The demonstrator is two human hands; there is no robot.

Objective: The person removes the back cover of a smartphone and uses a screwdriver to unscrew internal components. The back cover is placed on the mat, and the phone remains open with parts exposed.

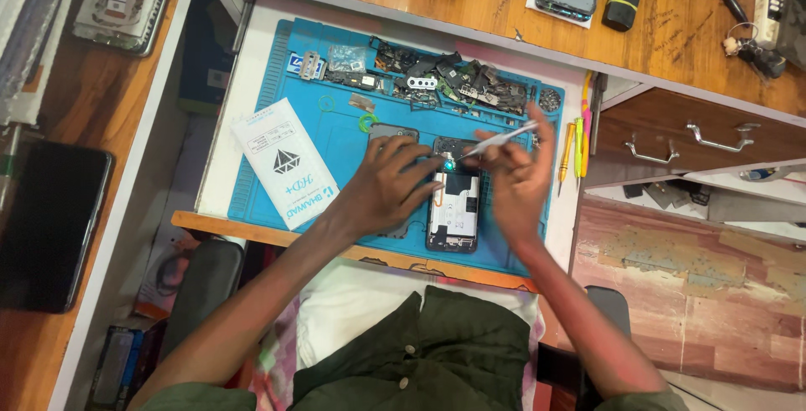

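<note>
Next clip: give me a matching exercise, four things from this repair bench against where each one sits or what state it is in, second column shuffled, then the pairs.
Things
1. opened phone
2. white packet
3. tweezers
4. screwdrivers

Places or states
A. held in the right hand
B. lying at the right edge of the blue mat
C. on the left part of the mat
D. back cover off, steadied by the left hand

Pairs: 1-D, 2-C, 3-A, 4-B

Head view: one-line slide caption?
Left hand steadies an opened smartphone on a blue repair mat while the right hand works tweezers at its top end.
</note>
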